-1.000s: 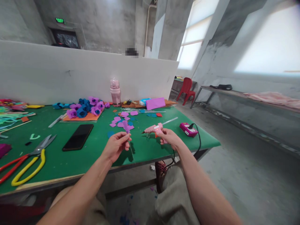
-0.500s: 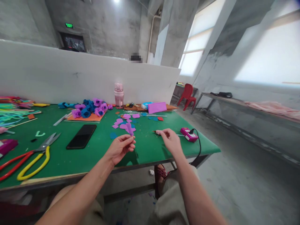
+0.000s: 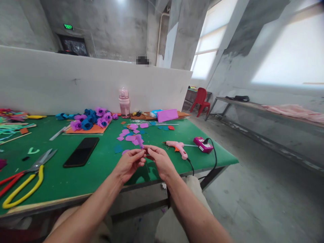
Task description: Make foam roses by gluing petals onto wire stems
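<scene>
Over the near edge of the table, my left hand (image 3: 133,162) pinches the base of a rolled purple paper petal (image 3: 139,141) that points upward. A thin wire stem hangs down below the fingers. My right hand (image 3: 160,161) meets the left one, its thumb and fingertips pinched at the same petal base; the exact contact is hidden by the fingers. To the right lies a pink glue gun (image 3: 179,147), its tip pointing left. Loose purple paper pieces (image 3: 130,138) are scattered just behind the hands, with a few blue ones (image 3: 118,149) among them.
Finished purple and blue paper flowers (image 3: 91,118) lie at the back left. A black phone (image 3: 81,152) and red-and-yellow-handled scissors (image 3: 37,168) are on the left. A pink bottle (image 3: 124,103) stands by the white board (image 3: 96,81). A purple power box (image 3: 203,144) with a cord sits right.
My right hand has let go of the glue gun, leaving it on the table, and moved left to the petal in my left hand. The view has shifted slightly.
</scene>
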`<state>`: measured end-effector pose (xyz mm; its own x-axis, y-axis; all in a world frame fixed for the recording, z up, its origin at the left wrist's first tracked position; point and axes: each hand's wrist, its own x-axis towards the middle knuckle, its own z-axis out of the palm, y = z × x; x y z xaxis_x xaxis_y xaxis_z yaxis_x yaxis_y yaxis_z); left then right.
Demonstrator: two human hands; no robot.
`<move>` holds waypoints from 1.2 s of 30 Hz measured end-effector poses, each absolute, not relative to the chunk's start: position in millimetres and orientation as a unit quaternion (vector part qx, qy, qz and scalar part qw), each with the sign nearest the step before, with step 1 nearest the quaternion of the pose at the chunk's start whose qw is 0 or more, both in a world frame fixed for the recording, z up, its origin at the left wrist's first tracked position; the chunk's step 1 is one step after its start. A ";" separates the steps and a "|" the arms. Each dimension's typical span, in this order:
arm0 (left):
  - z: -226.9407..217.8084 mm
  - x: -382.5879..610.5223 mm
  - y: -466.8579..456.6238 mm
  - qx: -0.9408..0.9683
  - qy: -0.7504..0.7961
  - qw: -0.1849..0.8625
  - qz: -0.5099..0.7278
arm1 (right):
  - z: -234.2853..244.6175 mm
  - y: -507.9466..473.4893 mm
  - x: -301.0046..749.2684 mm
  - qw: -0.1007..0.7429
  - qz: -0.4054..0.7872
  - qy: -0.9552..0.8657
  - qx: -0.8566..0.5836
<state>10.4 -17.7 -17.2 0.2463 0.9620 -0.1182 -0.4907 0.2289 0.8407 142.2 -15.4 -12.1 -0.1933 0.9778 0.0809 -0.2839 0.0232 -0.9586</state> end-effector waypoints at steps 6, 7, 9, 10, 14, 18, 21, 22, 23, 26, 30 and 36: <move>-18.3 12.3 -16.9 0.359 0.340 0.700 0.515 | -9.1 -18.9 144.0 0.544 0.552 -0.511 -0.372; -18.4 12.4 -16.6 0.361 0.341 0.699 0.515 | -8.1 -20.0 144.3 0.545 0.538 -0.520 -0.377; -18.5 12.3 -16.1 0.365 0.342 0.695 0.516 | -6.2 -21.9 144.5 0.543 0.514 -0.540 -0.387; -18.6 12.1 -15.9 0.366 0.343 0.694 0.517 | -5.5 -22.7 144.5 0.542 0.503 -0.548 -0.391; -19.3 10.9 -15.9 0.368 0.346 0.688 0.520 | -5.7 -23.7 143.5 0.541 0.478 -0.571 -0.392; -19.9 9.8 -16.7 0.377 0.353 0.677 0.525 | -10.5 -22.0 142.5 0.543 0.441 -0.595 -0.397; -20.2 9.2 -17.0 0.377 0.360 0.671 0.528 | -14.6 -20.8 142.0 0.543 0.403 -0.619 -0.399; -20.1 9.2 -17.0 0.375 0.361 0.669 0.530 | -15.5 -20.8 141.7 0.544 0.396 -0.622 -0.400; -19.9 9.3 -17.1 0.373 0.362 0.668 0.533 | -16.2 -20.9 141.2 0.545 0.390 -0.624 -0.401; -18.5 9.7 -17.5 0.366 0.365 0.662 0.542 | -16.3 -22.6 139.2 0.550 0.380 -0.624 -0.405; -15.3 10.4 -18.1 0.364 0.369 0.655 0.550 | -13.8 -27.1 135.8 0.556 0.346 -0.633 -0.412; -11.3 12.8 -20.3 0.358 0.382 0.639 0.563 | -9.9 -33.8 132.1 0.562 0.223 -0.677 -0.420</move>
<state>12.8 -20.3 -11.3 0.0734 0.9936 -0.0856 -0.4457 0.1095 0.8884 132.1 -33.8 -9.9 -0.0171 0.8190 0.5736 0.3182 0.5483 -0.7734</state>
